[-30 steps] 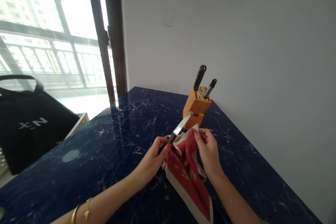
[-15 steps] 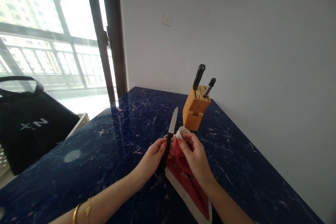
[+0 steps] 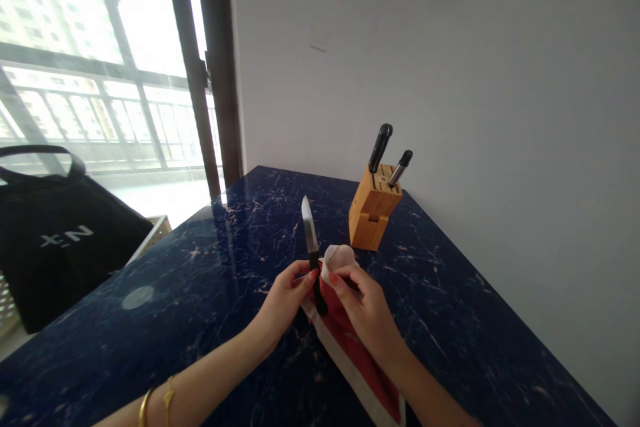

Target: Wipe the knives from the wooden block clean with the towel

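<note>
My left hand (image 3: 289,293) is closed on the black handle of a kitchen knife (image 3: 310,230), whose blade points up and away from me, tilted slightly left. In my right hand (image 3: 364,303) the fingers pinch a red cloth with a white border (image 3: 345,340). Its upper end bunches beside the knife handle, and the rest hangs down toward me under my right forearm. Behind my hands stands a wooden knife block (image 3: 374,213) with two dark-handled tools in its slots.
The dark blue marbled table (image 3: 210,293) extends to a plain wall (image 3: 450,80) at the back and right. Left of the table a black bag (image 3: 65,240) stands near a glass door or window (image 3: 135,27).
The knife has swung from leaning right to leaning slightly left. The bunched cloth end has shifted a little left with my right hand. The knife block stays put.
</note>
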The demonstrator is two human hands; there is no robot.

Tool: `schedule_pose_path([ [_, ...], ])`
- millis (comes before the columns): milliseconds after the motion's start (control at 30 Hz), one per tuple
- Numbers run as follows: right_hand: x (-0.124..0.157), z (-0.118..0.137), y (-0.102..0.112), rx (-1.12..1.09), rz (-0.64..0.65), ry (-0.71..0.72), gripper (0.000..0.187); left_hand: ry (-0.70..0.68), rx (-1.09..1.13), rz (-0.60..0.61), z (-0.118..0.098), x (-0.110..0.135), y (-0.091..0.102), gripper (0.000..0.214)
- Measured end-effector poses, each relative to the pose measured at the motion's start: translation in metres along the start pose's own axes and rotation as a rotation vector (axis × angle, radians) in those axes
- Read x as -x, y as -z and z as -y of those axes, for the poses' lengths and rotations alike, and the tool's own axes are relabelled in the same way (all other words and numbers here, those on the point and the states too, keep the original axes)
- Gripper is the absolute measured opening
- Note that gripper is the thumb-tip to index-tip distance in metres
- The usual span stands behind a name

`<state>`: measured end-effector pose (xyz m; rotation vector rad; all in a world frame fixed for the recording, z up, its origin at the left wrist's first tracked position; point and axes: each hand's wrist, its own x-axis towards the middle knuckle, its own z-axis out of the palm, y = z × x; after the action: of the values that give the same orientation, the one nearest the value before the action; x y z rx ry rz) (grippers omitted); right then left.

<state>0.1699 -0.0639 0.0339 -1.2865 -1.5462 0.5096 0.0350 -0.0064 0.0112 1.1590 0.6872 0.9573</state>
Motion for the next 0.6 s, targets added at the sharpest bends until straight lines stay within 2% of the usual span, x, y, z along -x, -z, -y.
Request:
schedule_pose_path([
  [100, 0.0003, 0.0005, -0.0007, 0.070, 0.002, 0.026, 0.022, -0.028, 0.008, -0.024, -0.0010, -0.0002, 0.0010, 0.033],
  [233, -0.0001, 0.0007, -0.0005, 0.043, -0.016, -0.009, 0.013, -0.098, 0.034, -0.014, -0.0024, -0.0011, 0.0024, 0.031],
  [300, -0.0003, 0.0010, 0.0000, 0.028, -0.014, -0.042, 0.015, -0.114, 0.042, -0.004, -0.0031, -0.0008, 0.0026, 0.030],
  [500, -0.0008, 0.0009, 0.0037, 0.061, -0.015, -0.062, 0.026, -0.102, 0.050, -0.043, -0.0039, 0.0004, 0.0035, 0.026],
  [600, -0.0011, -0.0016, 0.0039, 0.045, -0.028, -0.053, 0.023, -0.090, 0.063, -0.055, -0.0036, 0.0003, 0.0034, 0.024],
])
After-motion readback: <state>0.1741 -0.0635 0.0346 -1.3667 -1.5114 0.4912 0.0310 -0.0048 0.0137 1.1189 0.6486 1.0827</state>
